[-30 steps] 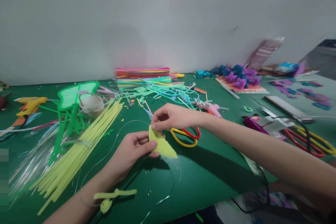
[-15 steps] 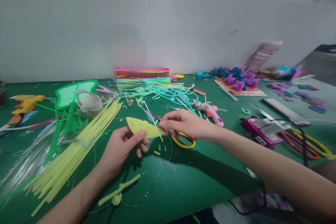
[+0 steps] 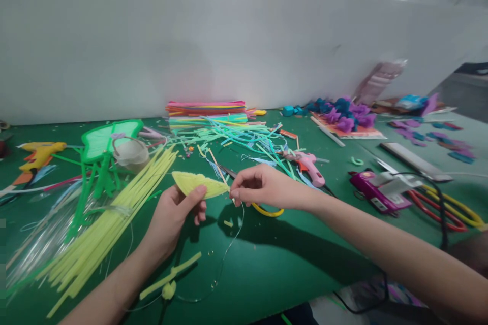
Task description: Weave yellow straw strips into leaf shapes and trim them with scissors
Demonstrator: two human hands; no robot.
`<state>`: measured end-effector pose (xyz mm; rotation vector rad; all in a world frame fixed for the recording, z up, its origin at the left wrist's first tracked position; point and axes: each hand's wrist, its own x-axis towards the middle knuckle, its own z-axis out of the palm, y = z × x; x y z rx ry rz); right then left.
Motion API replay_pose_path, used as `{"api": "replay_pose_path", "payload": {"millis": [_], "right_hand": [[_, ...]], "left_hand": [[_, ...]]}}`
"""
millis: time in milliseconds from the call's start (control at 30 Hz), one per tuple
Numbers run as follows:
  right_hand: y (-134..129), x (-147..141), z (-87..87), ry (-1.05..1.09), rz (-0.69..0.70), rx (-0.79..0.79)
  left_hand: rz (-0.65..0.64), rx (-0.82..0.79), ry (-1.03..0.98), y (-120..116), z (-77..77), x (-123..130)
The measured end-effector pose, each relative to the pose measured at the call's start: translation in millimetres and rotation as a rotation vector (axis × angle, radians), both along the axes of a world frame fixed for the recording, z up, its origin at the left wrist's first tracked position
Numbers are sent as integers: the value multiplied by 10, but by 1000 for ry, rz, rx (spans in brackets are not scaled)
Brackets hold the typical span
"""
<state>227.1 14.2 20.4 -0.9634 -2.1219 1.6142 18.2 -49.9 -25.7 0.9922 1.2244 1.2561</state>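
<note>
My left hand (image 3: 168,219) holds a fuzzy yellow leaf-shaped piece (image 3: 190,182), thumb on its front face and fingers behind. At the piece's right tip, my right hand (image 3: 263,185) pinches a thin clear thread (image 3: 233,242), which hangs down and curls over the green table. Whether the thread passes through the piece is too small to tell. Behind the right hand lie scissors with a yellow handle (image 3: 269,212), partly hidden by it. Below the left hand sit a short yellow pipe cleaner (image 3: 171,275) and a small yellow knot (image 3: 169,290).
A bundle of yellow pipe cleaners (image 3: 114,218) lies left, beside a green chair-like figure (image 3: 101,144) and a yellow glue gun (image 3: 41,155). Coloured pipe cleaners (image 3: 206,107) are stacked at the back. To the right are a pink glue gun (image 3: 312,168) and a purple power strip (image 3: 377,195).
Both hands and the yellow piece have shifted slightly left. The right hand has moved a little away from the piece's tip, and the thread now hangs more plainly below it.
</note>
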Motion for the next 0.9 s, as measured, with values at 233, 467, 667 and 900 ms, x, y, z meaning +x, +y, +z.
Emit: {"api": "replay_pose_path", "payload": {"millis": [233, 467, 667, 900], "right_hand": [[-41, -60, -79, 51, -11, -20], [-19, -82, -116, 72, -30, -26], [-11, -97, -91, 10, -36, -31], [-18, -95, -147, 77, -47, -38]], "left_hand": [[-80, -24, 5, -18, -22, -3], [-67, -28, 10, -31, -31, 22], [-10, -10, 3, -13, -55, 31], [-9, -20, 23, 2, -59, 21]]}}
